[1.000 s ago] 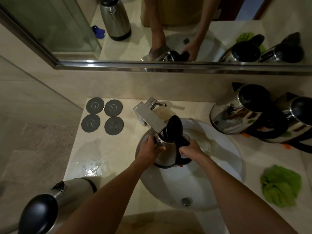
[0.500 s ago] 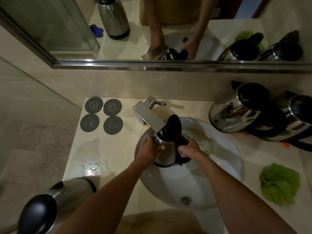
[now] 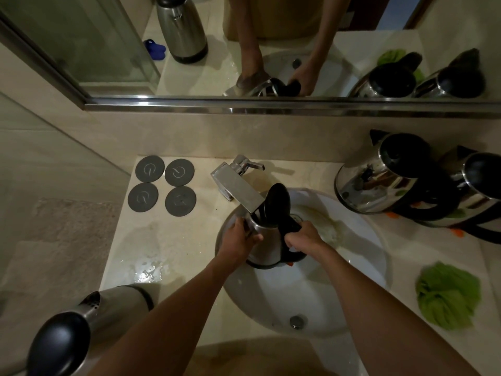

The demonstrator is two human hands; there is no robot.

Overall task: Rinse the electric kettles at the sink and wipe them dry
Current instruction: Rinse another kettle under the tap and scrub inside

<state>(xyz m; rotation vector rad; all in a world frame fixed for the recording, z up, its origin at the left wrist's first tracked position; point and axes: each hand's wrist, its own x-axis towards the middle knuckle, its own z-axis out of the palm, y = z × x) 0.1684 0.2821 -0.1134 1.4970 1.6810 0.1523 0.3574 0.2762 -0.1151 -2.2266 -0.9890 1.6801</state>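
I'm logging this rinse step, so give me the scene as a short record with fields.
held: kettle, lid open, under the tap
left hand: grips kettle body
right hand: grips the handle
sink: kettle held over it
right counter: two kettles, green cloth
left counter: four grey discs, one kettle
water flow: cannot tell

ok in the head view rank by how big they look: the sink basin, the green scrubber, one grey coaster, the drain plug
1. white oval sink basin
2. fluffy green mesh scrubber
3. round grey coaster
4. small metal drain plug
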